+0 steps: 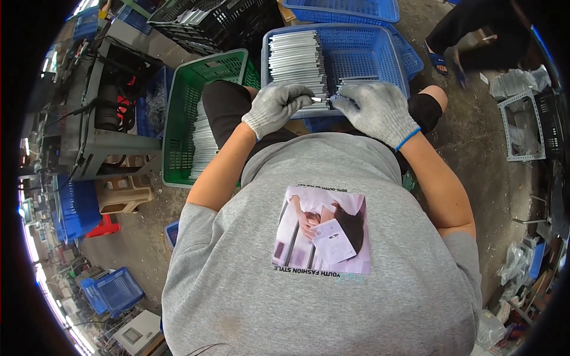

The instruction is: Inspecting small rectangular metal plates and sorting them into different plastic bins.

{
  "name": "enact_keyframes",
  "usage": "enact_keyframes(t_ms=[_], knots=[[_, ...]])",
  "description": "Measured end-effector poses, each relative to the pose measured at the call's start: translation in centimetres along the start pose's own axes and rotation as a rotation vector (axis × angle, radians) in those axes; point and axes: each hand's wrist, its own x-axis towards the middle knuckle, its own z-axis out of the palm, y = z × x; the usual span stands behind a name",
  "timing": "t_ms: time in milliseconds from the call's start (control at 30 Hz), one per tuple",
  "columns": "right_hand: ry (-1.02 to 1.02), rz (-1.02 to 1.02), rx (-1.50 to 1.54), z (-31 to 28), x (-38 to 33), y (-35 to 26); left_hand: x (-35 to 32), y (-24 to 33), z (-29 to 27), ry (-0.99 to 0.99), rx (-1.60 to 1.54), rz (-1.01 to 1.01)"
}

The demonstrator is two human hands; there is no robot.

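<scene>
My left hand (278,108), in a grey knit glove, is closed with thumb and forefinger pinching a thin, light metal strip (318,99). The end of the strip points toward my right hand (378,111), also gloved, whose fingers are curled at the strip's dark tip; what they grip is hidden. Both hands are over the near rim of a blue plastic basket (388,44). In its left half lies a tall stack of silvery metal strips (297,56); a few more show in the right half, partly behind my right hand.
At my left stands a green basket (175,113) holding more strips. Black crates (205,26) and another blue basket (350,9) are beyond. Machinery (107,107) is farther left. Someone in dark clothes (475,35) is at far right, near a metal frame (522,127).
</scene>
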Motion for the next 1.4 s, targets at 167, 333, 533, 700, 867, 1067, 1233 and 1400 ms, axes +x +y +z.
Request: enact_keyframes(t_ms=[167, 333, 533, 700, 867, 1067, 1233, 1400], knots=[[0.029, 0.021, 0.001, -0.3, 0.3, -0.2, 0.0, 1.1, 0.4, 0.047, -0.054, -0.023], [-0.129, 0.046, -0.039, -0.6, 0.2, -1.0, 0.2, 2.0, 1.1, 0.26, 0.09, 0.025], [-0.098, 0.132, 0.069, -0.8, 1.0, -0.5, 0.6, 2.4, 1.1, 0.362, 0.269, 0.163], [-0.109, 0.119, 0.061, -0.3, 1.1, -0.3, 0.5, 2.0, 1.4, 0.377, 0.25, 0.159], [-0.165, 0.16, 0.079, -1.8, 1.5, -0.9, 0.5, 1.7, 1.5, 0.387, 0.266, 0.176], [-0.199, 0.169, 0.142, -1.3, 1.7, -0.4, 0.7, 1.3, 1.8, 0.406, 0.229, 0.156], [-0.178, 0.208, 0.166, -0.3, 2.3, 0.4, 1.4, -0.5, 2.9, 0.402, 0.189, 0.116], [-0.105, 0.309, 0.134, 2.4, 3.0, 3.8, 2.9, -4.1, 5.0, 0.319, 0.184, -0.018]])
